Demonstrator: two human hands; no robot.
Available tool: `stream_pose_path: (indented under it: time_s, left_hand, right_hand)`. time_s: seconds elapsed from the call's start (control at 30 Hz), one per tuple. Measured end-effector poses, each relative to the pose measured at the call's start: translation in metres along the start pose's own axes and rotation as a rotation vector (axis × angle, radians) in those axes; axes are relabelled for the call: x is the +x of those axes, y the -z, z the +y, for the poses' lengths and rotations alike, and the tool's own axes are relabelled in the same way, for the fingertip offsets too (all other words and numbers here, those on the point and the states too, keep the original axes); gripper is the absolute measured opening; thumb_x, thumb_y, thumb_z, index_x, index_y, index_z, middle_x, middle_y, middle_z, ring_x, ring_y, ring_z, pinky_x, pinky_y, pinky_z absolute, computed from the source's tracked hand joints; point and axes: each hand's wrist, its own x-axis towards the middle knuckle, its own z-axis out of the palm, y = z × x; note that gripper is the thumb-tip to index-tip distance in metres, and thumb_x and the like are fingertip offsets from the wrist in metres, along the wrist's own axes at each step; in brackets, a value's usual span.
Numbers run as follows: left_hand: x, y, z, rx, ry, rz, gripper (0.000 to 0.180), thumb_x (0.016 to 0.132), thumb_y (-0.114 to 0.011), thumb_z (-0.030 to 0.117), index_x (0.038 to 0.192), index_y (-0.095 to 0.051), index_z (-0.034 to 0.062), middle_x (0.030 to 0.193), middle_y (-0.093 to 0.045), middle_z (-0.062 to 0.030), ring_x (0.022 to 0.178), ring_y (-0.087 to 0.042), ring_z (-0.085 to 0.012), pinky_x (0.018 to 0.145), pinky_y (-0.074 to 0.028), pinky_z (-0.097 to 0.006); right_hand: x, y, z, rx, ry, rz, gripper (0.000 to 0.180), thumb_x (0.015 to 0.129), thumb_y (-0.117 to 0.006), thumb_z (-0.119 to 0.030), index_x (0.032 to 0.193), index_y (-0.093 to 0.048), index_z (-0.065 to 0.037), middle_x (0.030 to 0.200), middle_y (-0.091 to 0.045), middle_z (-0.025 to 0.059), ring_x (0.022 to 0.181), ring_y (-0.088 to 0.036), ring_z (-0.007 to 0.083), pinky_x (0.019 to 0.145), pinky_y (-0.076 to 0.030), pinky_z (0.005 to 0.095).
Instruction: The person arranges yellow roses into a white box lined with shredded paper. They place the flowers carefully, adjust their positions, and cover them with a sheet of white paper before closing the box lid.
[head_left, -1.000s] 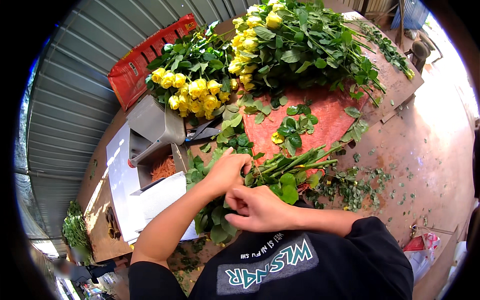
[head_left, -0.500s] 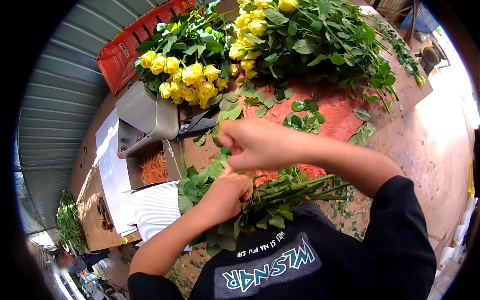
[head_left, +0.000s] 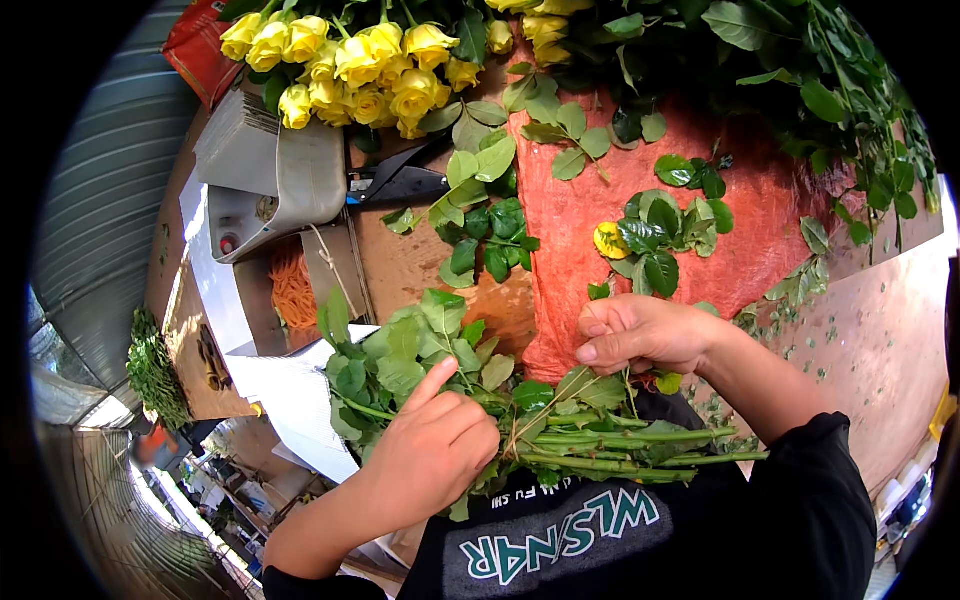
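Note:
A bunch of leafy green stems lies across the front of my body, its cut ends pointing right. My left hand presses on its leafy part, index finger stretched out, the other fingers curled over it and the thumb hidden. Around the stems runs a thin, pale rubber band, which seems to stretch up toward my right hand. The right hand is closed in a pinch just above the stems. No flower heads show on this bunch.
Yellow roses lie at the back, beside a larger leafy pile. A red sheet carries loose leaves and one yellow bloom. On the left are a grey bin, a blue-and-black tool and a box of orange rubber bands.
My right hand has moved right and down, away from above the left hand. The left hand stays on the bunch. The view has shifted closer to the table's near part.

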Motion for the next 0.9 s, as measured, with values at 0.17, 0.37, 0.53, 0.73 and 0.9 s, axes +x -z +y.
stream_pose_path:
  time_s: [0.17,0.37,0.53,0.73,0.9]
  left_hand:
    - [0.009,0.003,-0.001,-0.004,-0.013,0.004,0.01,0.066,-0.058,0.004,0.071,-0.049,0.0072,0.068,-0.044,-0.004,0.071,-0.049,-0.0196,0.099,-0.029,-0.045]
    - [0.011,0.004,-0.002,0.005,0.01,-0.026,0.011,0.066,-0.058,0.004,0.071,-0.048,0.0064,0.067,-0.041,-0.0045,0.071,-0.048,-0.0204,0.099,-0.029,-0.045]
    - [0.009,0.002,-0.003,-0.007,0.009,0.006,0.011,0.066,-0.057,0.004,0.07,-0.048,0.0065,0.066,-0.04,-0.0048,0.07,-0.047,-0.0206,0.099,-0.029,-0.045]
    - [0.009,0.004,0.0,-0.013,-0.003,0.007,0.012,0.066,-0.058,0.002,0.067,-0.047,0.0066,0.065,-0.04,-0.005,0.069,-0.047,-0.0212,0.098,-0.03,-0.045]
    - [0.011,0.0,0.0,-0.014,-0.02,0.029,0.013,0.065,-0.059,0.001,0.067,-0.047,0.0068,0.065,-0.04,-0.0053,0.069,-0.047,-0.0217,0.098,-0.03,-0.045]
  right_hand:
    - [0.023,0.008,0.03,0.086,-0.068,0.008,0.027,0.079,-0.063,-0.026,0.067,-0.041,-0.015,0.058,-0.043,-0.008,0.05,-0.032,0.0001,0.04,-0.017,0.0156]
    - [-0.015,-0.019,-0.022,0.104,0.136,-0.027,0.028,0.082,-0.057,-0.007,0.068,-0.034,-0.012,0.059,-0.037,-0.0053,0.053,-0.034,0.0051,0.048,-0.026,0.0192]
    - [-0.036,-0.027,-0.016,-0.031,0.112,-0.06,0.028,0.084,-0.055,-0.007,0.068,-0.031,-0.01,0.061,-0.036,-0.0054,0.057,-0.036,0.0056,0.051,-0.029,0.0195]
    - [-0.015,-0.014,0.0,-0.023,0.217,-0.028,0.027,0.084,-0.055,-0.009,0.069,-0.032,-0.01,0.062,-0.036,-0.0046,0.058,-0.034,0.0052,0.051,-0.029,0.0208]
    - [0.036,-0.017,-0.006,-0.172,0.276,-0.038,0.021,0.079,-0.055,-0.008,0.07,-0.036,-0.009,0.062,-0.036,-0.0052,0.057,-0.033,0.0048,0.049,-0.027,0.0209]
